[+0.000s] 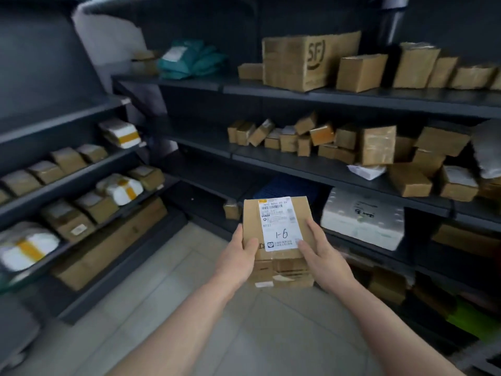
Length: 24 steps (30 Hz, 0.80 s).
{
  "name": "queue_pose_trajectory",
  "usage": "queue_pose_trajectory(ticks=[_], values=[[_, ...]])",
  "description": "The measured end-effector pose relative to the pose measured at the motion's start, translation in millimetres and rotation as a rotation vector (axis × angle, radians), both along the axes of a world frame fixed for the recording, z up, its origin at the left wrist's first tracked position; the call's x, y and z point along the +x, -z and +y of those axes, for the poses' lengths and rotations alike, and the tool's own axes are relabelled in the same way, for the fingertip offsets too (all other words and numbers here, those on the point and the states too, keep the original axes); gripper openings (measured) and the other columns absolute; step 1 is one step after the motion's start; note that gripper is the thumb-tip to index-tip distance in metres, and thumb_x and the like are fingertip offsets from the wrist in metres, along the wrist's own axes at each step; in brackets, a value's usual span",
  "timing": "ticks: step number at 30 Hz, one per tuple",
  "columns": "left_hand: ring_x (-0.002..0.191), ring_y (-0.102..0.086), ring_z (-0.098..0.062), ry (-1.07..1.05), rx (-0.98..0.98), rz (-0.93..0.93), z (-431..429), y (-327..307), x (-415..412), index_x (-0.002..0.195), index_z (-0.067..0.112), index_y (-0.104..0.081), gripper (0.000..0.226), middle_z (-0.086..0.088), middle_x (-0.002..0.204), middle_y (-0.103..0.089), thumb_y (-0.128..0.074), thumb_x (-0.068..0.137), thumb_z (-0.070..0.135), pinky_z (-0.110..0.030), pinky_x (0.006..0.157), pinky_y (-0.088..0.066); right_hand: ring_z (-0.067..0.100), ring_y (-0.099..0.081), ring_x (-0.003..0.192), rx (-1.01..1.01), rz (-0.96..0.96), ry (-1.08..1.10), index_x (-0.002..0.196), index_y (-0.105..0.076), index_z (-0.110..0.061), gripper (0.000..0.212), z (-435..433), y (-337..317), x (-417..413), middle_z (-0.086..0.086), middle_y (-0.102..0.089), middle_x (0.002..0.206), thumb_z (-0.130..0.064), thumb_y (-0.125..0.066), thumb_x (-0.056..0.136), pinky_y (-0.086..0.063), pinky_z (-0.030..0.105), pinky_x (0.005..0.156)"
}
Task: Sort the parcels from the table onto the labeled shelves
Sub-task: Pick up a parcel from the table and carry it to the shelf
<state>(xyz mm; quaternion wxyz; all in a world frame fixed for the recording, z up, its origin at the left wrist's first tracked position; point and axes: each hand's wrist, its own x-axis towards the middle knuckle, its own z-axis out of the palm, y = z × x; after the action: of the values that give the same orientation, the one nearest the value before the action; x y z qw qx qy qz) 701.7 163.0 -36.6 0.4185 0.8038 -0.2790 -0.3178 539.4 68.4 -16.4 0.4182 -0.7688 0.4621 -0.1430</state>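
Motion blur across both shelf units, worst on the left; shelf tags unreadable. Left shelves at 9 o'clock carry brown boxes and white packs with yellow tape; their stickers are smeared and the outer ones are cut by the frame edge. The right shelves run off frame at 3 o'clock. The dark lower tiers at 4 o'clock are hard to read: brown shapes and something green.

Parcel: brown carton, frame centre, held in the air above the tiled floor, in front of the right shelves. More taped cardboard shows below the hands at 6 o'clock; cannot tell if it is the same carton or a second one underneath.

Left hand: grip closed on the parcel's left edge, thumb on the top face, fingers hidden under it. Right hand: grip closed on the right edge, thumb on the sticker's lower corner, most fingers hidden.

White shipping label on the parcel: handwritten "1-6", printed "B037", barcode; the fine print is illegible.

Large carton at 12 o'clock, top shelf, printed "SF". Teal bag at 11 o'clock, its sticker unreadable. White package at 3 o'clock of the parcel, dark print illegible. Blue crate behind the parcel, mostly hidden.
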Motion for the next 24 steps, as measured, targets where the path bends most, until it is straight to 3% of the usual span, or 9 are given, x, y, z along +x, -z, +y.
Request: queue_pose_trajectory(ticks=[6, 11, 16, 20, 24], values=[[0.117, -0.057, -0.023, -0.168, 0.019, -0.058, 63, -20, 100, 0.144, 0.05, -0.03, 0.06, 0.012, 0.138, -0.054, -0.037, 0.084, 0.058, -0.051, 0.094, -0.051, 0.013, -0.057, 0.092, 0.025, -0.059, -0.153, 0.149, -0.007, -0.05, 0.059, 40, -9, 116, -0.005, -0.051, 0.137, -0.047, -0.04, 0.1, -0.046, 0.033, 0.073], [0.12, -0.054, -0.023, -0.29, 0.061, -0.142, 108, -29, 168, 0.149, 0.045, -0.025, 0.054, 0.008, 0.14, -0.053, -0.037, 0.097, 0.051, -0.049, 0.098, -0.049, 0.017, -0.058, 0.11, 0.044, -0.105, -0.291, 0.148, -0.006, -0.052, 0.06, 68, -17, 196, -0.006, -0.048, 0.143, -0.046, -0.041, 0.099, -0.05, 0.038, 0.09], [0.117, -0.056, -0.027, -0.43, 0.093, -0.173, 136, -29, 221, 0.15, 0.044, -0.02, 0.057, 0.005, 0.142, -0.051, -0.033, 0.096, 0.052, -0.051, 0.094, -0.051, 0.014, -0.058, 0.098, 0.055, -0.057, -0.455, 0.149, -0.004, -0.051, 0.061, 77, -24, 271, -0.004, -0.048, 0.142, -0.046, -0.041, 0.1, -0.046, 0.032, 0.076], [0.114, -0.057, -0.025, -0.522, 0.06, -0.137, 147, -29, 264, 0.15, 0.043, -0.022, 0.054, 0.005, 0.14, -0.053, -0.035, 0.098, 0.048, -0.051, 0.094, -0.05, 0.02, -0.055, 0.116, 0.047, -0.043, -0.571, 0.15, -0.005, -0.049, 0.062, 74, -20, 337, -0.003, -0.045, 0.146, -0.045, -0.041, 0.099, -0.045, 0.037, 0.093], [0.118, -0.055, -0.028, -0.621, 0.09, -0.131, 141, -37, 321, 0.152, 0.041, -0.018, 0.056, 0.001, 0.144, -0.049, -0.035, 0.099, 0.047, -0.051, 0.098, -0.048, 0.022, -0.05, 0.124, 0.059, -0.057, -0.675, 0.15, -0.006, -0.049, 0.062, 59, -20, 410, -0.003, -0.041, 0.149, -0.043, -0.041, 0.1, -0.041, 0.035, 0.095]])
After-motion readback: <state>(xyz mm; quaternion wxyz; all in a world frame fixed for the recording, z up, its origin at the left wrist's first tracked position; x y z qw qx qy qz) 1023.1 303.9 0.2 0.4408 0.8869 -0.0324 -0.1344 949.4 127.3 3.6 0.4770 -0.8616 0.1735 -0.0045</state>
